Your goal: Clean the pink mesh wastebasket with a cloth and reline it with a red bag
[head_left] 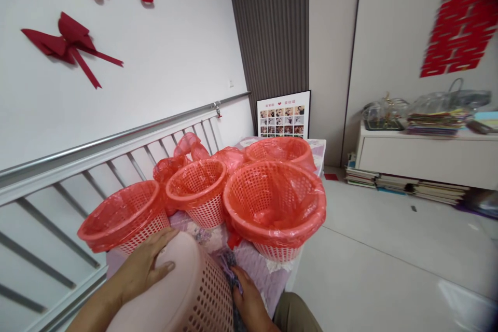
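- The task's thing is the pale pink basket [175, 275], down at the front, close to the person. It is tipped over, with its smooth bottom turned up and its holey side facing right.
- The left hand [150, 262] lies over the edge of that smooth bottom. Its fingers are spread, with the thumb well apart, and the basket is right under them. I think this hand keeps the basket from rolling.
- The right hand [251, 295] is just right of the basket's holey side. Its thumb and fingers look narrow, pinching a bunched dark cloth [229, 259] with purple bits. The cloth is next to the holes; I cannot tell if the fingertips touch the basket too.
- The basket is likely tipped so both hands can reach it easily.
- Beyond the basket, a small red-lined basket [208, 212] stands upright. A wide red-lined basket [278, 252] is beyond it to the right, and another red-lined basket [143, 231] is beyond it to the left. Their red bags fold over the rims, probably so they do not slip down.
- Under them all is a lilac flowered cover [259, 257].
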